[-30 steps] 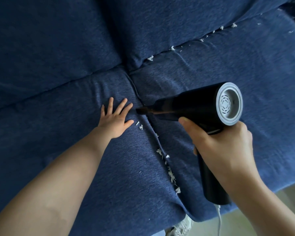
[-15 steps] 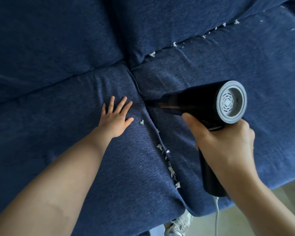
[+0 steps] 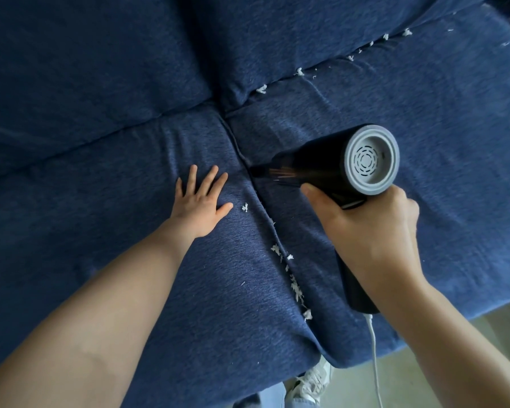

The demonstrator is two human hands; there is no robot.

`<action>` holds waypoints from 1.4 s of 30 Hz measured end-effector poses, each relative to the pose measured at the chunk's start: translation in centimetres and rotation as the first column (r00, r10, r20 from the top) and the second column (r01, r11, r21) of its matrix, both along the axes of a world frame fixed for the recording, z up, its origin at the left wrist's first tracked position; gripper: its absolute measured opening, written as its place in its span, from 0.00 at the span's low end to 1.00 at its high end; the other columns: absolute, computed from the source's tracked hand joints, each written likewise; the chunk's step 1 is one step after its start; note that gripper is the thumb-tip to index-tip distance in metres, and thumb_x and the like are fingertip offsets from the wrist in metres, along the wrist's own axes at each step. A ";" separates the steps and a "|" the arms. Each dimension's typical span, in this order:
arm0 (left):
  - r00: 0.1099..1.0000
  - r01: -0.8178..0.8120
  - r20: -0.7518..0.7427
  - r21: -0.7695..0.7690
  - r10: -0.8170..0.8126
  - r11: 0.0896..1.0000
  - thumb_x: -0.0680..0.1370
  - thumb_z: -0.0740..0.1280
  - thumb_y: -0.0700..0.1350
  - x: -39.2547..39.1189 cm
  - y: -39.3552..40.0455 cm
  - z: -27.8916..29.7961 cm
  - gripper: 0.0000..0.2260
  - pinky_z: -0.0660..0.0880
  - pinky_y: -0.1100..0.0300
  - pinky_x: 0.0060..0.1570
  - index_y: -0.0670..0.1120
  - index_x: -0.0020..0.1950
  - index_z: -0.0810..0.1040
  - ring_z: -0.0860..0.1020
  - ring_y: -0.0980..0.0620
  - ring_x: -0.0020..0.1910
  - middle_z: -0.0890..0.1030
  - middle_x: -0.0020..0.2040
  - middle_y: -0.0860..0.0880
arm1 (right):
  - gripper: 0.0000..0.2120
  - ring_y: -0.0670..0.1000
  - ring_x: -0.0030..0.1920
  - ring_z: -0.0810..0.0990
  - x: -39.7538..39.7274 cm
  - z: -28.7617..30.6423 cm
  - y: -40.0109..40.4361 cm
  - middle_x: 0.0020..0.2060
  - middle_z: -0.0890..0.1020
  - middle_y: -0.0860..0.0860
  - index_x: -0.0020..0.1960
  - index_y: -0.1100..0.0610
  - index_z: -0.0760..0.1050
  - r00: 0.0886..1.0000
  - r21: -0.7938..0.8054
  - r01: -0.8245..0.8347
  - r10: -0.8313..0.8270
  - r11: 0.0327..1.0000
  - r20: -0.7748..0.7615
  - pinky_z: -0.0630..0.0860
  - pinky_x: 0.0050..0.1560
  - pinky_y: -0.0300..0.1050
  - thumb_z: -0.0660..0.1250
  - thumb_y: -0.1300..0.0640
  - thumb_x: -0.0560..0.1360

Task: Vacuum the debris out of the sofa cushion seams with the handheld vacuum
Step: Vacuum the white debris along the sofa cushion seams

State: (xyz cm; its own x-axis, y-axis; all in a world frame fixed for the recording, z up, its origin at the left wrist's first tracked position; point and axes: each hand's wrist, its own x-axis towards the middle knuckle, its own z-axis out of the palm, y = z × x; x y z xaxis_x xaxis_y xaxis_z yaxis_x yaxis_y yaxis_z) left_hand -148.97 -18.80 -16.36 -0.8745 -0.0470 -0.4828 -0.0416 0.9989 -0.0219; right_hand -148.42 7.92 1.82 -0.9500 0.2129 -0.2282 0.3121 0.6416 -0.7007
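I see the right hand (image 3: pixel 374 228) with its fingers wrapped round the handle of the handheld vacuum (image 3: pixel 336 169), at about 3 o'clock from the picture's centre, its dark nozzle tip at the seam (image 3: pixel 262 207) between the two seat cushions. The left hand (image 3: pixel 202 203) lies flat on the left cushion (image 3: pixel 100 231), fingers spread and grasping nothing (just beside the seam). White debris (image 3: pixel 295 285) lies along the seam toward 6 o'clock, more bits (image 3: pixel 299 72) along the back seam toward 1 o'clock. A white cord (image 3: pixel 373 343) hangs from the handle.
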 end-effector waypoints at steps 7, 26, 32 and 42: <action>1.000 0.003 -0.015 -0.011 -0.003 1.000 0.79 0.50 0.65 0.1 0.0 0.2 0.32 0.44 0.36 0.73 0.56 0.79 0.41 0.37 0.40 0.77 0.40 0.80 0.54 | 0.19 0.36 0.40 0.63 1.3 0.8 0.3 0.30 0.72 0.36 0.37 0.46 0.73 0.999 0.032 -0.032 0.032 0.999 -0.014 0.66 0.42 0.38 0.68 0.31 0.61; 0.990 0.120 0.083 -0.070 -0.114 0.990 0.77 0.51 0.68 0.2 -0.1 1.0 0.30 0.46 0.34 0.72 0.67 0.76 0.42 0.33 0.38 0.75 0.32 0.78 0.51 | 0.23 0.42 0.34 0.67 1.8 0.4 0.2 0.29 0.72 0.38 0.39 0.49 0.75 0.999 0.049 0.011 -0.014 0.999 0.053 0.69 0.41 0.40 0.68 0.31 0.59; 0.989 0.131 0.072 -0.067 -0.126 0.989 0.77 0.52 0.67 0.4 -0.3 0.7 0.31 0.46 0.33 0.72 0.66 0.76 0.41 0.33 0.37 0.75 0.31 0.77 0.51 | 0.26 0.46 0.36 0.70 1.7 0.3 -0.1 0.30 0.73 0.39 0.42 0.51 0.78 0.997 0.060 0.004 -0.009 0.998 0.073 0.70 0.40 0.40 0.67 0.30 0.59; 0.989 0.127 0.086 -0.063 -0.121 0.990 0.78 0.51 0.67 0.4 -0.2 0.7 0.30 0.45 0.33 0.72 0.67 0.76 0.40 0.32 0.37 0.75 0.30 0.77 0.51 | 0.21 0.46 0.34 0.72 2.4 1.1 -0.1 0.29 0.73 0.39 0.37 0.46 0.73 0.997 0.067 0.011 -0.016 0.998 0.070 0.71 0.38 0.40 0.67 0.29 0.58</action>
State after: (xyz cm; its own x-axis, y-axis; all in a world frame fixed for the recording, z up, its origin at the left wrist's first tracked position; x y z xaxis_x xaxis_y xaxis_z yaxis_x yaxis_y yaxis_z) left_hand -148.59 -18.99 -15.66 -0.8333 0.0243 -0.5523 0.0874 0.9923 -0.0882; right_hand -146.06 7.81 2.91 -0.9290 0.2426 -0.2794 0.3682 0.6812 -0.6327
